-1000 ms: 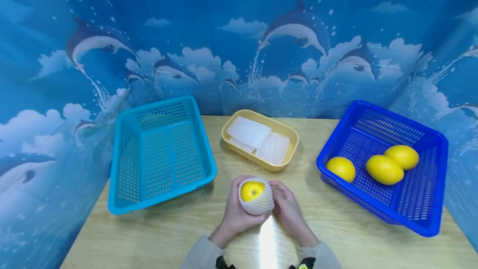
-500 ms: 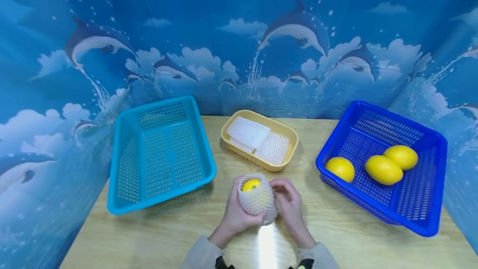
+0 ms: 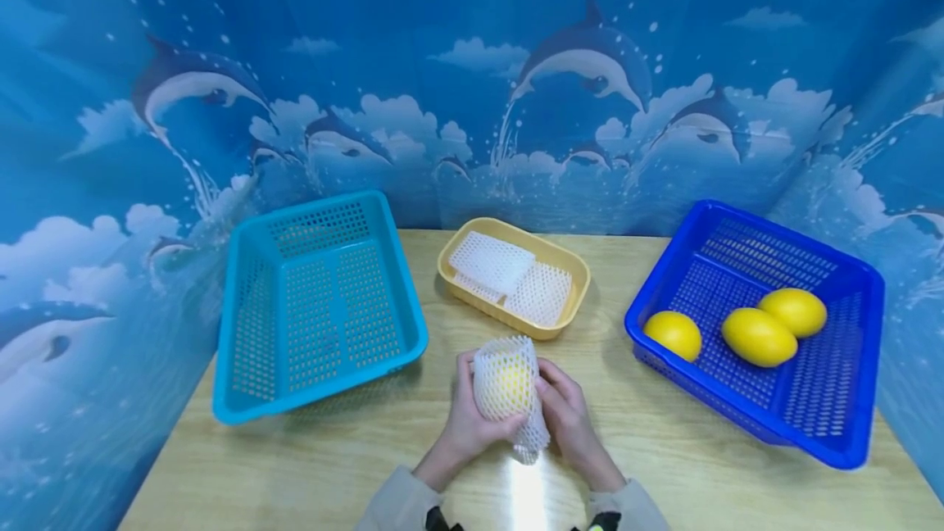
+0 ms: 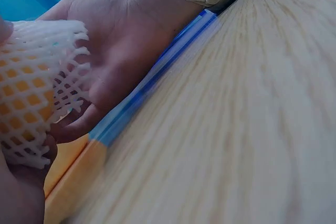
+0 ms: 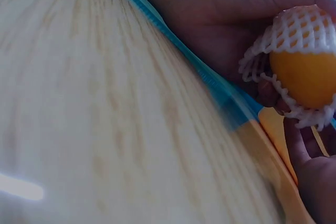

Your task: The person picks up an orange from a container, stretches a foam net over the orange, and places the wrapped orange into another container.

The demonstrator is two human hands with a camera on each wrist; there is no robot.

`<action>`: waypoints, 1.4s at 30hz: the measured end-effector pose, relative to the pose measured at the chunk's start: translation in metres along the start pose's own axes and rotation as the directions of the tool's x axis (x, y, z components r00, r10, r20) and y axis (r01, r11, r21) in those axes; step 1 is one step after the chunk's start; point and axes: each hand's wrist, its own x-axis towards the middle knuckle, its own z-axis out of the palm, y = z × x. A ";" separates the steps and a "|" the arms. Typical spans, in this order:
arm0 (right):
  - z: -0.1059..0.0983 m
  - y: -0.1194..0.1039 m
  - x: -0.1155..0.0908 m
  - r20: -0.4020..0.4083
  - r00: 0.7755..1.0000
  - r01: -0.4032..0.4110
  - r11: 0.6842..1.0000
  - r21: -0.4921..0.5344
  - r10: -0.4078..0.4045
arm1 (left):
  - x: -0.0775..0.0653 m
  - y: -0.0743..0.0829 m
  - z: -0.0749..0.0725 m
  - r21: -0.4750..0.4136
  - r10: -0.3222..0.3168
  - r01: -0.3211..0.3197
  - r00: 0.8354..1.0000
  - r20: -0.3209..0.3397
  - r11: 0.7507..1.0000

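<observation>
In the middle of the head view, a white foam net sleeve [image 3: 533, 437] covers a yellow oval fruit [image 5: 302, 77]. My left hand [image 3: 472, 420] grips the wrapped fruit from its left side, thumb across the front. At the sleeve's right edge, my right hand [image 3: 571, 416] pinches the netting with curled fingers. Yellow shows through the mesh in the head view. The right wrist view reveals a bare part of the fruit between the sleeve's spread edges, with fingertips right at the lower rim. Part of the right fingers is hidden behind the netting.
Behind the hands stands a tan tray [image 3: 577, 301] with several folded foam nets [image 3: 492, 262]. A teal basket [image 3: 224, 334] is at the left. At the right, a blue basket [image 3: 870, 351] holds three yellow fruits [image 3: 760, 336]. A dolphin-print curtain [image 3: 472, 64] hangs behind the wooden table [image 3: 310, 474].
The fruit's exposed top has turned out of sight in the head view, and netting now covers that side. The sleeve's loose end hangs lower at the front; the right hand has shifted along its edge.
</observation>
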 end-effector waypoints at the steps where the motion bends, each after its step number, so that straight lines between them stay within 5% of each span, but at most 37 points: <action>1: 0.000 0.000 0.000 0.001 1.000 0.006 1.000 0.009 -0.006 | 0.000 0.000 0.000 -0.014 -0.020 0.020 1.000 -0.008 1.000; 8: -0.002 0.001 0.003 0.023 0.999 0.031 0.996 0.084 -0.033 | 0.001 0.001 -0.001 -0.116 -0.064 0.063 0.998 0.001 0.991; 24: -0.005 -0.002 0.002 0.000 0.998 -0.058 0.964 0.259 0.060 | 0.005 -0.001 -0.002 -0.098 -0.031 0.029 0.999 -0.015 0.995; 31: -0.006 -0.003 0.003 -0.054 0.995 -0.065 0.950 0.306 0.086 | 0.006 0.003 0.000 -0.113 -0.114 0.107 0.992 -0.061 0.988; 42: -0.005 0.000 0.002 -0.060 0.998 0.000 0.941 0.340 0.022 | 0.005 0.004 -0.003 -0.177 -0.157 0.138 0.982 -0.100 0.974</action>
